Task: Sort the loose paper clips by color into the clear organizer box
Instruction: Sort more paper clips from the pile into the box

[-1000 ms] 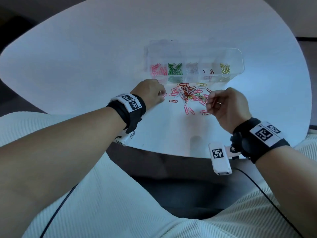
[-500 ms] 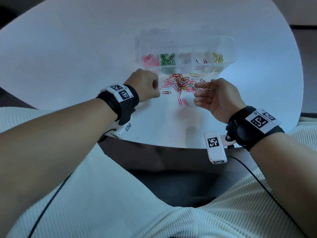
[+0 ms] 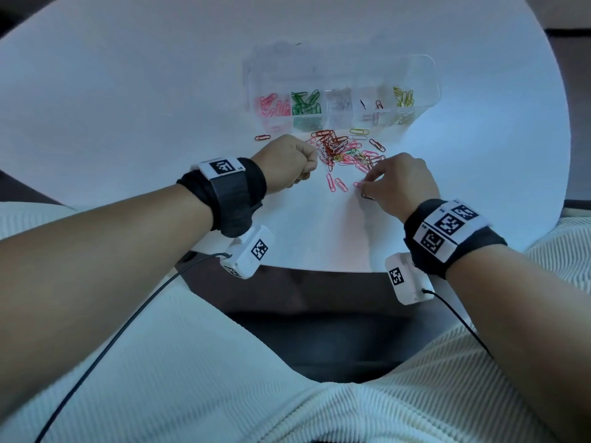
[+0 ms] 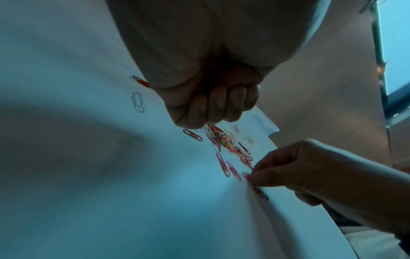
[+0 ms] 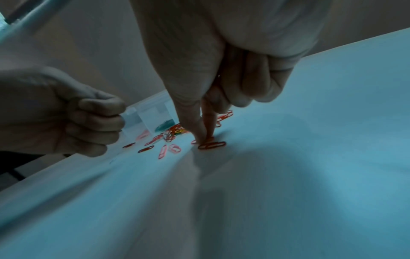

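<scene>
The clear organizer box (image 3: 430, 75) stands at the back of the white table, with pink, green, pale, red and yellow clips in separate compartments. A mixed pile of loose paper clips (image 3: 339, 148) lies just in front of it. My left hand (image 3: 289, 166) is a closed fist at the pile's left edge; no clip shows in it (image 4: 213, 106). My right hand (image 3: 367, 187) reaches down at the pile's near right side. Its thumb and forefinger pinch a pink clip (image 3: 358, 184) against the table (image 5: 195, 141). A dark red clip (image 5: 211, 145) lies right beside those fingertips.
Two pink clips (image 3: 335, 183) lie apart between my hands, and one red clip (image 3: 262, 137) sits left of the pile. The round table's (image 3: 128, 107) near edge runs just below my wrists. Wrist cameras and their cables hang under both forearms.
My right hand has turned from palm-up with straight fingers to palm-down and dropped onto a pink clip nearer me. The left fist has stayed by the pile.
</scene>
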{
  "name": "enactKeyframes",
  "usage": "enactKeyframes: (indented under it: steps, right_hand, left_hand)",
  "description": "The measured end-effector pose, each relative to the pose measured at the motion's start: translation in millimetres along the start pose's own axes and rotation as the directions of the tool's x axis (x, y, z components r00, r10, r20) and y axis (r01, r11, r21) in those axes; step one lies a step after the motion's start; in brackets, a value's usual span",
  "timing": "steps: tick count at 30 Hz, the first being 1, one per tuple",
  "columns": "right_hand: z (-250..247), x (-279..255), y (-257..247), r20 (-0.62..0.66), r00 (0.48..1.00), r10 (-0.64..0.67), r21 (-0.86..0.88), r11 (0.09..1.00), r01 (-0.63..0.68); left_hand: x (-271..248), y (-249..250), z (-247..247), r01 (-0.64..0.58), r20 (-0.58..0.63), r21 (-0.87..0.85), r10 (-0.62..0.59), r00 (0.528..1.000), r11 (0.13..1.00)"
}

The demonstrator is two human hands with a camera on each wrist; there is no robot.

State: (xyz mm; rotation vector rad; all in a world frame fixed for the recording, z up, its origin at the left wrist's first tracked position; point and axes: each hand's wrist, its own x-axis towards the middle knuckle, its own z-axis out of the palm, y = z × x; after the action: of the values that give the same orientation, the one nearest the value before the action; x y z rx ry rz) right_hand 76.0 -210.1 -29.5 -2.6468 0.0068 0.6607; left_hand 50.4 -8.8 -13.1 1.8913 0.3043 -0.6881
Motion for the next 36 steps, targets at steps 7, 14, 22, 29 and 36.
enactKeyframes:
  steps: [7,14,22,29,36]
  right_hand:
    - [9.2,2.2,-6.9,-0.015,0.999,-0.051,-0.066,0.997,0.05]
    - [13.8,5.4,-7.8,0.067,0.996,-0.056,-0.166,0.984,0.066]
    - [12.2,-0.2,-10.9,0.087,0.995,-0.047,-0.213,0.975,0.065]
    - [12.8,-3.2,-9.0,-0.001,0.999,-0.036,-0.044,0.998,0.036]
    - [-8.9,-5.2,-3.4,0.399,0.916,-0.038,0.817,0.469,-0.337]
  left_hand:
    - [2.4,-4.1,21.6,0.067,0.021,-0.196,-0.064,0.998,0.978]
    - [9.9,-2.9,25.4,-0.115,-0.047,0.287,0.134,0.99,0.951]
    - [9.9,-18.6,20.6,-0.213,0.028,0.642,0.256,0.966,0.736]
    - [14.5,-19.3,19.6,-0.22,0.079,0.787,0.261,0.962,0.576]
    - [14.8,-13.6,22.5,-0.157,0.068,0.862,0.196,0.978,0.483]
